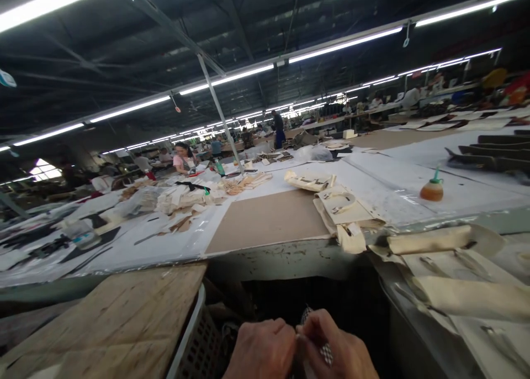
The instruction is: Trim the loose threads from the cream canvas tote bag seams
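Low in the view, my left hand (265, 347) is closed, its knuckles up and its fingertips out of sight. Right beside it my right hand (337, 346) is closed in a pinch, thumb and fingers meeting close to the left hand. What they hold between them is too small and covered to make out. A black-and-white checked material (327, 354) shows between the fingers of my right hand; whether it is held or lies behind, I cannot tell. Both hands are below the table's front edge (285, 260), over a dark gap.
A brown board (273, 219) lies on the white-covered table, cream bag pieces (342, 205) beside it. More cream pieces (459, 274) are stacked at right. A glue bottle (432, 188) stands behind them. Left are a plastic basket (199, 329) and a wooden board (111, 312). People work farther back.
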Tool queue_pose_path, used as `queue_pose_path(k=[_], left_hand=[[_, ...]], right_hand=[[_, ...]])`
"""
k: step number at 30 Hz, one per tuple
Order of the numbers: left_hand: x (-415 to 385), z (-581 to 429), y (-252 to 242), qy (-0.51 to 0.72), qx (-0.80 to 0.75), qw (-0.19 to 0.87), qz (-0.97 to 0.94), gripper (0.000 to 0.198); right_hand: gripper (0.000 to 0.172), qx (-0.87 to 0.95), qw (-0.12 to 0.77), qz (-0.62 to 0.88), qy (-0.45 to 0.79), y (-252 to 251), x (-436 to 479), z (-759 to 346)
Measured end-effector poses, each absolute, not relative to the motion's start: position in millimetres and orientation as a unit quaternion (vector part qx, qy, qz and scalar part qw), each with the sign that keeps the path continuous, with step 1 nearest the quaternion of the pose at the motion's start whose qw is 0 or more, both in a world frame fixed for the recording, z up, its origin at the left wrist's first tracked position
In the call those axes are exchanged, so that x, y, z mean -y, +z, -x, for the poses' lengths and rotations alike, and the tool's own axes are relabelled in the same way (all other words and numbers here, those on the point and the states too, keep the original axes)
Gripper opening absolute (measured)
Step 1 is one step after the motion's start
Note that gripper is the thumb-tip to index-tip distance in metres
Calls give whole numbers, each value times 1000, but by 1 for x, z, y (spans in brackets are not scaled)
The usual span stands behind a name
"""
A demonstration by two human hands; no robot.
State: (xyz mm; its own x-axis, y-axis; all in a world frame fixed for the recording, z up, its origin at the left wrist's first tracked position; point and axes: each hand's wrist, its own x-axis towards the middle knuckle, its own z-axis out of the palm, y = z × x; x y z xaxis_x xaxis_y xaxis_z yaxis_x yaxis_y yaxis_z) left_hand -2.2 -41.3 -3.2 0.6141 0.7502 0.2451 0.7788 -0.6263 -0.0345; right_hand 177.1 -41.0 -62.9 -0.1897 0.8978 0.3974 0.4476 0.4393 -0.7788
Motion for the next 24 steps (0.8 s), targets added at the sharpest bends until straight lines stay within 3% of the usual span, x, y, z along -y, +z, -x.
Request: queue_pose_path(k=[4, 10, 13, 16, 21, 24], left_hand=[[48, -13, 12, -60, 518, 6, 853, 19], [50, -32, 31, 15, 542, -49, 839, 23], [49, -33, 33, 29, 532, -46, 845, 27], [47, -33, 33, 34, 528, -49, 847, 29], [40, -38, 35, 30, 523, -54, 850, 27], [37, -37, 38, 22, 529, -67, 845, 25]], right_hand=[[4, 690, 441, 465, 336, -47, 46, -178], [41, 663, 370, 457, 463, -35, 57, -199], [38, 667, 326, 453, 494, -39, 69, -212], [25, 710, 237, 488, 449, -47, 79, -221], [36, 811, 136, 515, 241, -57, 83, -226], [34, 838, 133, 489, 203, -57, 81, -226]])
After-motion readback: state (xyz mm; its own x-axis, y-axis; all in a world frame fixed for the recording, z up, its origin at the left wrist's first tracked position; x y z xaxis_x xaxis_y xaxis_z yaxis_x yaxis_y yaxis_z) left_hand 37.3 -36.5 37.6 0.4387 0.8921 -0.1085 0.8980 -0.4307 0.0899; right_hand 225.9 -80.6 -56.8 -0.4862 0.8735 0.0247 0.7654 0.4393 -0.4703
